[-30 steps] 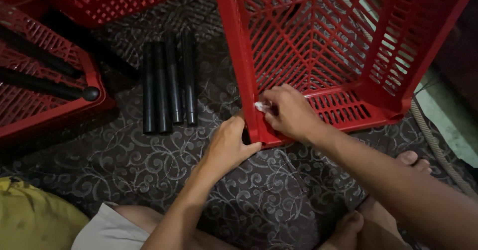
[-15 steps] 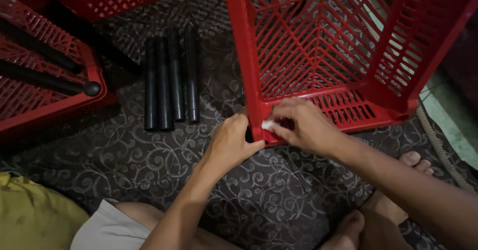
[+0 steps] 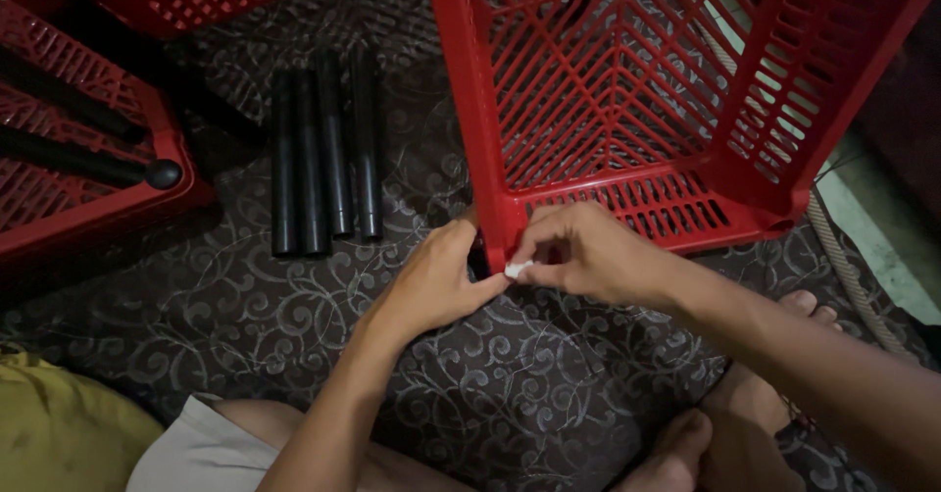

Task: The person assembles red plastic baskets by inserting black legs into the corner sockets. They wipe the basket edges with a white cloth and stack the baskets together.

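Mat [image 3: 294, 325]: dark cloth with a pale swirl pattern, spread under everything; it gives the seated person a soft floor to work on, with knee and feet at the lower edge.

Crate [image 3: 627, 90]: big red lattice crate tipped on its side, open mouth toward the camera, so its near lower corner sits right in front of the person and within reach of both hands.

Other crates [image 3: 69, 208]: red ones at the left and top left, well apart from the hands; the left one holds two long black rods, one with a ball end.

Tubes [image 3: 323, 154]: black tubes laid side by side on the mat just left of the crate, parallel and touching, likely kept together so that they do not roll.

Left hand [image 3: 431, 281]: curled around the outer edge of the crate's near corner post, fingers closed on it; this looks like a steadying hold that keeps the corner from shifting.

Right hand [image 3: 588, 252]: reaches over the low wall, thumb and forefinger pinched shut on the bit.

Bit [image 3: 514, 270]: small white piece, what it is cannot be told; held at the very corner, touching the red post, between the two hands.
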